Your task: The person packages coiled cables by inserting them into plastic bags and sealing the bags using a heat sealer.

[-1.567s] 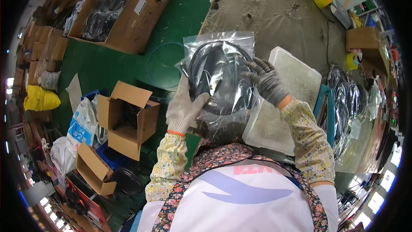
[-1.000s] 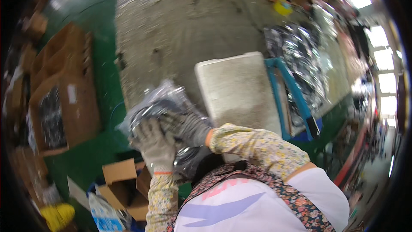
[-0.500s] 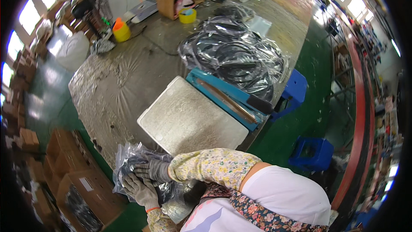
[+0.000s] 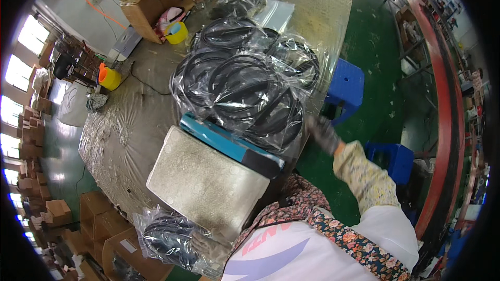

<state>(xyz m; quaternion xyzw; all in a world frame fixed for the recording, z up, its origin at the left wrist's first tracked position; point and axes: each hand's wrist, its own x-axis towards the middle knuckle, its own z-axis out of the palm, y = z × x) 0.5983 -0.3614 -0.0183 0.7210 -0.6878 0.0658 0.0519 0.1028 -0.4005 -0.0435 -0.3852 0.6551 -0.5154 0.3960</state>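
My left hand [image 4: 209,247], in a grey knit glove, grips the near side of a clear plastic bag [image 4: 169,237] at the table's near left edge. Coiled black cable or tubing shows inside the bag. My right hand [image 4: 324,134], in a dark grey glove, is smeared by motion beyond the table's right edge, beside the pile; its fingers cannot be made out. A pile of clear bags with black coils [image 4: 242,80] covers the table's right part. Between pile and left hand lie a teal heat sealer [image 4: 224,141] with a black handle and a whitish flat slab [image 4: 208,179].
A blue stool [image 4: 345,86] stands against the table's right edge, another blue stool [image 4: 398,161] behind my right forearm. Cardboard boxes [image 4: 125,252] sit below the left edge. On the table's far side are a yellow tub [image 4: 176,33] and an open carton [image 4: 151,8].
My right hand has left the bag at the near left and swung across to the right of the pile. My left hand stays at the bag. The view has shifted; the sealer's metal strip no longer shows.
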